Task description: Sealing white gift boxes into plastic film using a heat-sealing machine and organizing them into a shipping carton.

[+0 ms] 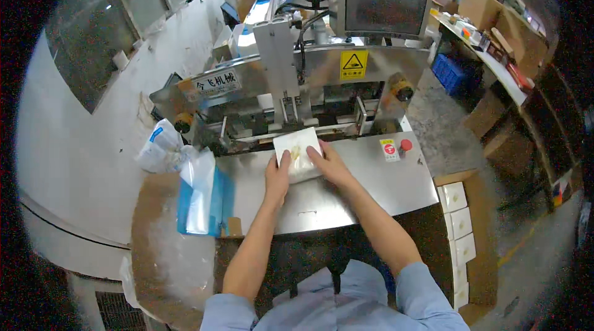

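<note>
White flat packet (pixel 298 153) was pressed on the steel machine table (pixel 365 185), gripped at its edges by left hand (pixel 278 175) and right hand (pixel 329 164), red stop button (pixel 406 145) nearby.

pretty even indoor light from overhead, soft glare on steel desk (pixel 371 182), heavy fisheye bend near rim, black vignette in corners, right side dim, whole frame kinda soft and low-res, shadows weak
</note>
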